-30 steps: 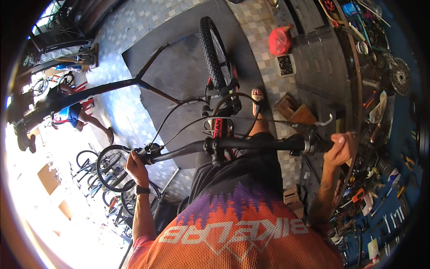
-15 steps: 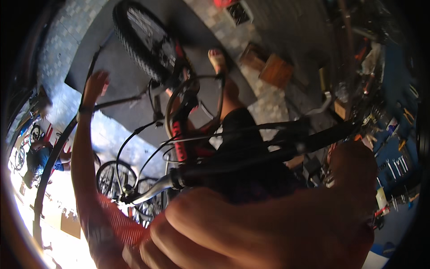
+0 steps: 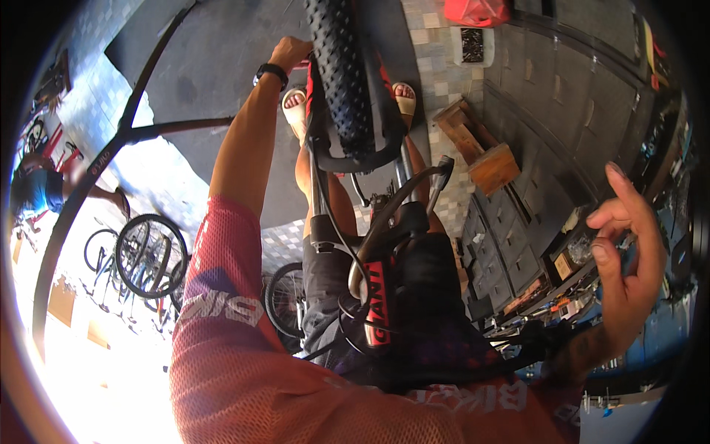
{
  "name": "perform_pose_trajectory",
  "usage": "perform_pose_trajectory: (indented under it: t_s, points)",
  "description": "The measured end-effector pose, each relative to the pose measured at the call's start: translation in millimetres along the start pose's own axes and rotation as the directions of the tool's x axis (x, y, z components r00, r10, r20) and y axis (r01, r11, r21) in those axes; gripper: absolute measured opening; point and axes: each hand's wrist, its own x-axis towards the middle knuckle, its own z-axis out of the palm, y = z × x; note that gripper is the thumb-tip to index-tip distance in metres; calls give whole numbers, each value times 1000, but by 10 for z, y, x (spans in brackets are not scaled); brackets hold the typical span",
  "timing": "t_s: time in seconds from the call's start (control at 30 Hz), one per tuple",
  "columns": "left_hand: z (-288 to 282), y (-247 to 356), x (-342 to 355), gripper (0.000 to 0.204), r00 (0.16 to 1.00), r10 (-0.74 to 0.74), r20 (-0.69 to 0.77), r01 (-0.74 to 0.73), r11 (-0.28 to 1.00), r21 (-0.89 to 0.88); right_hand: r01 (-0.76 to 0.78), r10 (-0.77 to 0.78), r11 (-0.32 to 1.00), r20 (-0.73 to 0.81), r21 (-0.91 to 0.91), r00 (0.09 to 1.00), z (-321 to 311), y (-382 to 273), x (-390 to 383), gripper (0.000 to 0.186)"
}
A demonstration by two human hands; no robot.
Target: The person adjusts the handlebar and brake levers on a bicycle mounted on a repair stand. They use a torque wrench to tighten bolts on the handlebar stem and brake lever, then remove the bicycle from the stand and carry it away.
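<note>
A bicycle, front up, stands between my legs. Its knobby front tyre (image 3: 342,81) points away from me, and the fork (image 3: 325,157) straddles it. My left hand (image 3: 290,53), with a black watch at the wrist, reaches far forward to the lower end of the fork's left leg. Its fingers are closed there; their tips and whatever they hold are hidden beside the tyre. Off to the right, my right hand (image 3: 629,259) is raised in the air, fingers apart and loosely bent, holding nothing. The red and black frame tube (image 3: 377,303) lies close to my body.
Dark drawer cabinets (image 3: 569,111) line the right side, with a wooden box (image 3: 494,169) before them. A red bag (image 3: 477,11) is at the top. A dark forked bar (image 3: 111,144) crosses the left, where another person (image 3: 44,185) and several bicycles (image 3: 151,255) show.
The front wheel has swung from a slant at upper left to straight ahead. My left hand has moved right to the fork. My right hand, a blur close up before, is now out at the right.
</note>
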Motion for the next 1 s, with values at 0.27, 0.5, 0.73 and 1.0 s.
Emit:
perform_pose_trajectory:
  t_s: [0.27,0.5,0.73,1.0]
  points:
    - [30,13,66,52,957,291,-13,-226,770,597,-38,37,996,-12,-79,999,55,40,88,54]
    - [50,-184,138,56,917,398,-34,-305,752,584,-127,125,990,-27,-64,992,140,186,72,51]
    - [125,-236,-34,57,928,366,-74,-216,687,694,-110,110,992,-1,-68,994,176,319,-12,51]
    - [102,-244,-73,39,919,378,108,-320,558,766,-102,104,993,32,-61,994,132,565,-134,51]
